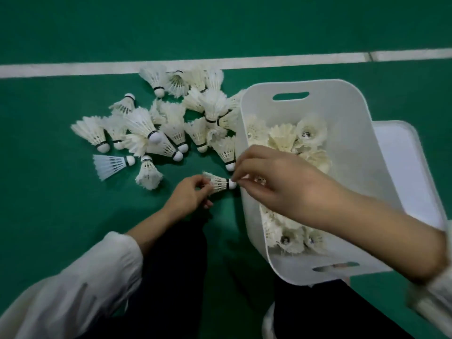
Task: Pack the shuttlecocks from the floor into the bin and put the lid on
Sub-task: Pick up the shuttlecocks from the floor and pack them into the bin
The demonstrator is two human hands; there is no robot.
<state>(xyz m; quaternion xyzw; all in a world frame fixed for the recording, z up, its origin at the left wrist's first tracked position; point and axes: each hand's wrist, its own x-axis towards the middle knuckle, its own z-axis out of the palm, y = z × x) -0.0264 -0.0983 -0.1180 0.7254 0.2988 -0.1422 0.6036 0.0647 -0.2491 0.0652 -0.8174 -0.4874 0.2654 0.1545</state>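
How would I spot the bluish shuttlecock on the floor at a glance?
From the white bin, look left across the pile of shuttlecocks on the green floor. At its near left edge lies the bluish shuttlecock, on its side, cork pointing toward the bin. Its neighbours are cream; its skirt alone is cool blue-white.

Setting: you are working on a badminton court. Evidence 1: green sports flooring (56, 192) runs across the whole view. Evidence 2: a white painted court line (73, 69) crosses it from side to side, with a seam toward its right end. Evidence 3: just on your side of that line lies a loose heap of feather shuttlecocks (151, 133). Beyond the line, the same green surface.
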